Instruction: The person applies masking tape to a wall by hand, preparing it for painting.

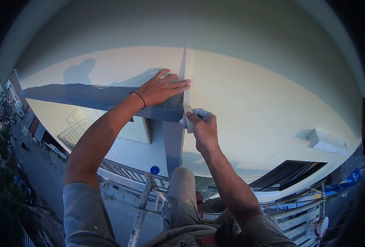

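Tape roll point(190, 128), one, sits gripped in the right hand point(205, 128); the left hand point(159, 89), open, two fingertips extended, crosses one pale strip point(186, 99).

We wear a thin black wristband point(141, 98) just behind our left fingers point(180, 85), short grey sleeves point(83, 210) farther back, and grey trousers point(183, 184) below the fingers; whitish smears point(203, 112) mark our right fingers point(194, 118).

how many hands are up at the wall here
2: the left hand, spread open at the end of the dark grey ledge, and the right hand, lower in the picture, holding a narrow cream piece. None seems hidden.
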The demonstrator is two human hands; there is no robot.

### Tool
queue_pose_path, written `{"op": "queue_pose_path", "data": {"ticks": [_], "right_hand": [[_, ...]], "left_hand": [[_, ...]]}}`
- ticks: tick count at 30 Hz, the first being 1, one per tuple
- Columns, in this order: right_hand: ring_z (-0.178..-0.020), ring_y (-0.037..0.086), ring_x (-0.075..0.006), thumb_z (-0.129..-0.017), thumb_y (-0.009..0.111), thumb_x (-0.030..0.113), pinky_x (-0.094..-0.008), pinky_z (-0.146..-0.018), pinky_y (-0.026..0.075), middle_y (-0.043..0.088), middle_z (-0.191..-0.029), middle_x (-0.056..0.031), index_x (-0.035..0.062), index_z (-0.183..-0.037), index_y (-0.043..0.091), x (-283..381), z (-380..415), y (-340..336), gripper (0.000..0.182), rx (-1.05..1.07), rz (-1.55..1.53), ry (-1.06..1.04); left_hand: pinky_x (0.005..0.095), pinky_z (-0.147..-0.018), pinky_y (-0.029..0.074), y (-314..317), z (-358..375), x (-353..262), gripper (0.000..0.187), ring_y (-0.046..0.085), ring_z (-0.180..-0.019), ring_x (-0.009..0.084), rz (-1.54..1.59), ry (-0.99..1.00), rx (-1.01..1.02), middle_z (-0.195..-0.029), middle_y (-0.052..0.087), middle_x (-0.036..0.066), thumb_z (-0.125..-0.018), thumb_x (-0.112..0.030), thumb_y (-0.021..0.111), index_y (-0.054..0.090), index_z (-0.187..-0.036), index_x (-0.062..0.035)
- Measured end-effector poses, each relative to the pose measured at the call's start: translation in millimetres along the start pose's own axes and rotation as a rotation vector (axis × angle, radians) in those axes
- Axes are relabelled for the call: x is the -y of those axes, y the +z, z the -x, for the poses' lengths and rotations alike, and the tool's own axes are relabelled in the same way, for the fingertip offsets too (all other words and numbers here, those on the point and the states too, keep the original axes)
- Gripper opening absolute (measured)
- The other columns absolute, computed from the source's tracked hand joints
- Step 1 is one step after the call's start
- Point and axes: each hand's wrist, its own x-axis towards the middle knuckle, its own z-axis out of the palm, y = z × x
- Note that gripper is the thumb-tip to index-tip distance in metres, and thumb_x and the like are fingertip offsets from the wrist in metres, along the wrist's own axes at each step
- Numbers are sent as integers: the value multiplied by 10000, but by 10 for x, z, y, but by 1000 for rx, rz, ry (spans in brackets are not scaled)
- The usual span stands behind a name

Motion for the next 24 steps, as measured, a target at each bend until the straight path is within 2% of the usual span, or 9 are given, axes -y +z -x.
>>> {"op": "queue_pose_path", "data": {"ticks": [3, 6, 9, 12, 15, 18, 21, 24], "right_hand": [[-693, 695, -191, -976, 661, 69, -318, -675, 546, 729, -807, -153, -71, -944, 701, 46, -65, 23, 150, 10, -50, 26], [-682, 692, -204, -964, 659, 57, -330, -667, 556, 732, -829, -170, -89, -950, 700, 96, -126, -1, 153, 10, -60, 37], [-679, 681, -175, -936, 696, 63, -297, -627, 521, 740, -813, -160, -76, -923, 707, 175, -120, -50, 140, 22, -103, 22], [-740, 708, -203, -915, 695, 13, -314, -722, 556, 746, -872, -149, -82, -986, 710, 151, -121, -165, 120, 93, 44, -39], [-776, 706, -165, -901, 710, 2, -287, -721, 541, 753, -863, -156, -66, -936, 697, 51, -41, -177, 78, 86, 169, -202], [-784, 729, -179, -930, 713, 3, -296, -735, 556, 761, -873, -152, -89, -993, 667, 31, 13, -135, 121, 61, 75, -224], [-760, 746, -198, -966, 726, 41, -299, -696, 576, 763, -877, -163, -97, -1034, 644, 19, -64, -86, 174, 14, 26, -177], [-710, 745, -208, -984, 734, 70, -296, -631, 584, 759, -864, -174, -97, -1019, 642, 32, -192, -44, 193, -22, -91, -181]], "left_hand": [[434, -1262, 341, -17, 9, -14, 758, 555, -1337, 205, -20, 8, -43, -1694, 367, -153, -986, -22, 553, 376, -1626, -387], [384, -1204, 383, -32, 7, -39, 716, 564, -1263, 174, 11, 9, -19, -1675, 395, -178, -987, -6, 549, 443, -1600, -359], [374, -1205, 384, -51, -1, -41, 754, 565, -1248, 167, 131, -2, 25, -1662, 421, -175, -946, 40, 580, 483, -1577, -360], [384, -1229, 371, -49, 0, -42, 874, 566, -1278, 192, 196, -18, 31, -1648, 451, -149, -850, 97, 645, 486, -1576, -363], [370, -1190, 387, -50, 2, -55, 894, 562, -1268, 174, 171, -24, 49, -1663, 423, -174, -814, 62, 722, 492, -1575, -348], [358, -1170, 395, -46, -3, -85, 964, 571, -1224, 173, 172, -35, 32, -1666, 416, -183, -756, 64, 771, 487, -1581, -347], [337, -1143, 407, -49, -34, -84, 975, 575, -1141, 173, 226, -60, 83, -1669, 407, -197, -769, 69, 758, 467, -1593, -363], [316, -1104, 419, -78, -43, -52, 936, 569, -1068, 170, 242, -57, 152, -1669, 407, -200, -775, 71, 749, 512, -1567, -368]]}}
